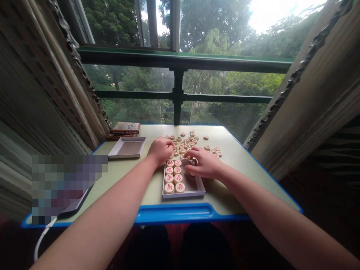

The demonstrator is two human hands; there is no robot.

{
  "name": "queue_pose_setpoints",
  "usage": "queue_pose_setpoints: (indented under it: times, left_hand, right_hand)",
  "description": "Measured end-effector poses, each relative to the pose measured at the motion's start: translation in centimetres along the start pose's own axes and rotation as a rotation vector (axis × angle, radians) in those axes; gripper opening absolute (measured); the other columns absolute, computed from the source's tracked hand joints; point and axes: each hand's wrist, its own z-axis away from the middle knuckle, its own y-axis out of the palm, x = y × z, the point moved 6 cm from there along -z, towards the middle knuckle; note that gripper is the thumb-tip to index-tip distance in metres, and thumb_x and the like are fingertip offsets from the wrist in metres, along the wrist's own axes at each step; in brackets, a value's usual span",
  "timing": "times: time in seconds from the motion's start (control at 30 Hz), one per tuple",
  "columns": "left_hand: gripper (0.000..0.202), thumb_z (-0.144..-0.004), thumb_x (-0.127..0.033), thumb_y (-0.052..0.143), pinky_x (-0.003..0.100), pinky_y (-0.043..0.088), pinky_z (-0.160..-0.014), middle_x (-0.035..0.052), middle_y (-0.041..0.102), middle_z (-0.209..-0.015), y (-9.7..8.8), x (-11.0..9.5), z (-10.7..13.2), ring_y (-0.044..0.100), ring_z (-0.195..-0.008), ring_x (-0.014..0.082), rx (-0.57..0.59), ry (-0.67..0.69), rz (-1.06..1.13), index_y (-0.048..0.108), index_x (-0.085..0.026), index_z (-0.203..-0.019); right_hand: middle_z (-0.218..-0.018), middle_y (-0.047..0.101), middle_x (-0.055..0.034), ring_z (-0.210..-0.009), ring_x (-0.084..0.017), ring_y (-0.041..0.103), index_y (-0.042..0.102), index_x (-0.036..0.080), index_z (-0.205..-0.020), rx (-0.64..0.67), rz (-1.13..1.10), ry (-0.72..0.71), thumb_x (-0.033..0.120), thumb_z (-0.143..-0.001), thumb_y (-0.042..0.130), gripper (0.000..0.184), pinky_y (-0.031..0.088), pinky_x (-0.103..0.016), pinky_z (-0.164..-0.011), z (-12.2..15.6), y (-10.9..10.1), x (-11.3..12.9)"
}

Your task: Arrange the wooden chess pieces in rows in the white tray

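A shallow white box (184, 195) sits on the table, with two columns of round wooden Chinese chess pieces (169, 179) on its left side, red characters facing up. My right hand (206, 162) reaches over the box's far right part, thumb and fingers curved around a Chinese chess piece (192, 162). My left hand (160, 150) is closed at the box's far left corner, beside the loose pieces; its fingertips are turned away, and what they hold, if anything, is hidden. Beyond both hands lies a scattered group of loose chess pieces (188, 146).
An open, shallow box lid (128, 148) lies at the left, before a small stacked box (125, 128). A device with a white cable (42, 240) rests at the left edge, partly pixelated. The table (239, 176) has a blue rim; a window and curtains stand beyond.
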Motion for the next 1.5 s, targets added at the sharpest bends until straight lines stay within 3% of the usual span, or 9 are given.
queue_pose_setpoints:
  times: [0.17, 0.3, 0.6, 0.93, 1.37, 1.5]
  left_hand:
    - [0.022, -0.067, -0.017, 0.047, 0.028, 0.048, -0.076, 0.0034, 0.068, -0.071, -0.1, 0.2, 0.0, 0.06, -0.075, 0.0184, -0.006, -0.022, -0.011, 0.069, -0.019, -0.063]
    - [0.022, -0.067, -0.017, 0.047, 0.028, 0.048, -0.076, 0.0032, 0.068, -0.07, -0.1, 0.2, 0.0, 0.06, -0.076, 0.0179, -0.02, -0.005, -0.01, 0.068, -0.019, -0.062]
    - [0.023, -0.067, -0.019, 0.047, 0.028, 0.048, -0.076, 0.004, 0.068, -0.07, 0.0, 0.3, -0.1, 0.06, -0.073, 0.0178, -0.008, -0.022, -0.022, 0.069, -0.019, -0.063]
    - [0.022, -0.069, -0.02, 0.047, 0.027, 0.048, -0.075, 0.0038, 0.067, -0.068, 0.1, 0.2, -0.1, 0.06, -0.073, 0.0183, -0.016, -0.002, -0.048, 0.068, -0.019, -0.061]
    - [0.023, -0.068, -0.019, 0.047, 0.027, 0.048, -0.075, 0.0032, 0.069, -0.07, 0.0, 0.3, -0.1, 0.061, -0.075, 0.0183, -0.016, -0.004, -0.047, 0.069, -0.02, -0.063]
    - [0.023, -0.068, -0.018, 0.047, 0.027, 0.048, -0.075, 0.0037, 0.069, -0.071, -0.1, 0.2, -0.1, 0.061, -0.075, 0.0187, -0.022, -0.003, -0.032, 0.069, -0.019, -0.062]
  right_hand:
    - [-0.106, 0.054, -0.0065, -0.095, -0.023, 0.053, 0.058, 0.022, -0.113, 0.088, -0.063, -0.022, 0.03, -0.066, 0.065, 0.048, 0.041, -0.029, -0.074, 0.4, -0.5, -0.6]
    - [-0.103, 0.055, -0.0059, -0.095, -0.023, 0.052, 0.059, 0.023, -0.112, 0.134, -0.06, -0.045, 0.029, -0.065, 0.066, 0.048, 0.042, -0.03, -0.078, 0.7, -0.7, -0.5]
    - [-0.092, 0.058, -0.0061, -0.085, -0.019, 0.053, 0.066, 0.019, -0.093, -0.04, -0.041, 0.009, 0.033, -0.078, 0.057, 0.022, 0.039, -0.028, -0.072, -0.2, -0.3, -0.5]
    - [-0.087, 0.055, -0.0038, -0.083, -0.017, 0.051, 0.066, 0.021, -0.088, -0.067, -0.014, 0.021, 0.024, -0.071, 0.062, 0.018, 0.037, -0.026, -0.069, -0.5, 0.2, -0.4]
    - [-0.086, 0.056, -0.0034, -0.079, -0.016, 0.053, 0.066, 0.021, -0.089, -0.056, -0.009, 0.03, 0.028, -0.071, 0.062, 0.02, 0.037, -0.025, -0.067, -0.4, 0.2, -0.3]
    - [-0.086, 0.057, -0.0043, -0.081, -0.017, 0.053, 0.066, 0.019, -0.088, -0.108, -0.085, 0.002, 0.03, -0.075, 0.058, 0.02, 0.039, -0.026, -0.07, -0.5, -0.4, -0.2]
